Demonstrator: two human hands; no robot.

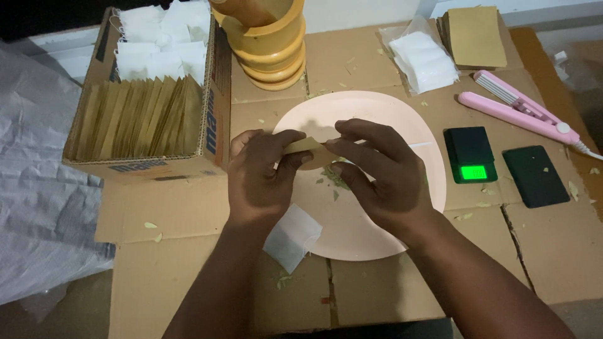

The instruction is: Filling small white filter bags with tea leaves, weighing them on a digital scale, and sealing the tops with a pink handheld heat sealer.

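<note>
From the head view, your left hand (pixel 259 179) and right hand (pixel 377 176) meet over the round pale pink plate (pixel 377 242), fingers closed on a small tan paper sachet (pixel 308 147); your fingers hide most of it. A white mesh pouch (pixel 292 237) lies at the plate's near-left rim, partly under your left wrist. Left of the plate stands a brown corrugated box (pixel 213 119) of upright tan sachets, its blue side print cut off. Right of the plate sits a small black scale with a green lit display (pixel 472 154).
</note>
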